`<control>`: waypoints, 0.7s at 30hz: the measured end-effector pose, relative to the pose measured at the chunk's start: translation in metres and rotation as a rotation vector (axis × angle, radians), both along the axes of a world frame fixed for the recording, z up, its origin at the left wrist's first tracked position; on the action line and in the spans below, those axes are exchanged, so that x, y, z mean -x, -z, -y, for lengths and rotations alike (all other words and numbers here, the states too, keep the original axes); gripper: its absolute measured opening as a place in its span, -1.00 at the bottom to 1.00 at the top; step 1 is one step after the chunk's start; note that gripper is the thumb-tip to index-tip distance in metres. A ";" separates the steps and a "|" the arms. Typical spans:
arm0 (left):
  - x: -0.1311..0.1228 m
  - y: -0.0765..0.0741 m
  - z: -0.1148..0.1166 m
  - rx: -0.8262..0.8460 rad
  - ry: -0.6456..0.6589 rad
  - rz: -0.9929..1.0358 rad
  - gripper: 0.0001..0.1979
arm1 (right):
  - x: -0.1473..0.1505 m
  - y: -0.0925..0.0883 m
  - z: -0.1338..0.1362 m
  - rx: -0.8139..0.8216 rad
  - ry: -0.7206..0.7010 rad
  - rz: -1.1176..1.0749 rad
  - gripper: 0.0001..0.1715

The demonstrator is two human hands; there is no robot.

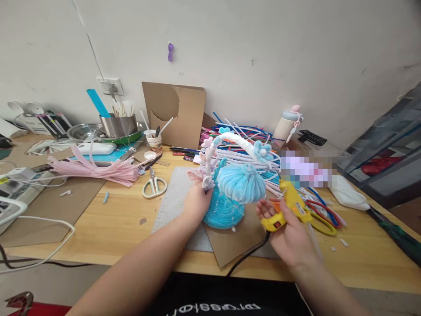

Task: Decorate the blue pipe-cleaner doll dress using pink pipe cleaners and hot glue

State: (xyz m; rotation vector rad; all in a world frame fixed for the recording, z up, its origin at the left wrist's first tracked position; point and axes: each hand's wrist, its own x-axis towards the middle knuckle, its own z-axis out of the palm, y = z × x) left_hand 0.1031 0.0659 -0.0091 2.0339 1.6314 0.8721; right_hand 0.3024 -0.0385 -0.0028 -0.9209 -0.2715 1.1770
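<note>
A fuzzy blue pipe-cleaner basket [225, 213] stands in front of me. Its domed, pleated lid [241, 182] is tilted above the body, and a white-wrapped arched handle [235, 139] carries blue and pink flowers. My left hand [199, 202] is closed around the basket's left side near the foot of the handle; the fingertips are partly hidden behind it. In my right hand [291, 232] is a yellow glue gun [292, 202], its nozzle pointing up and left beside the lid. A black cord [248, 254] runs from its grip down toward me.
Cardboard [226, 250] and a grey cutting mat [171, 202] lie beneath the basket. Scissors [154, 186] and a pink pipe-cleaner bundle [95, 166] are to the left. Behind are many coloured pipe cleaners [243, 131] and a bottle [286, 125]; pliers with yellow handles [324, 226] lie right.
</note>
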 end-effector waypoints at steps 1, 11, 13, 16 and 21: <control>0.001 -0.001 0.001 -0.009 0.002 -0.013 -0.81 | 0.000 -0.002 -0.008 0.011 -0.039 -0.044 -0.81; 0.003 0.006 0.004 -0.029 -0.121 -0.102 -0.83 | 0.015 0.019 -0.050 0.020 -0.075 0.014 -0.89; 0.004 0.008 0.003 -0.021 -0.146 -0.093 -0.82 | 0.018 0.021 -0.048 0.011 -0.085 0.032 -0.87; 0.009 0.009 0.000 0.001 -0.161 -0.070 -0.81 | 0.025 0.021 -0.040 0.023 -0.081 -0.011 -0.80; 0.018 0.007 -0.008 0.081 -0.121 -0.025 -0.77 | 0.035 0.019 -0.028 0.049 -0.088 -0.087 -0.76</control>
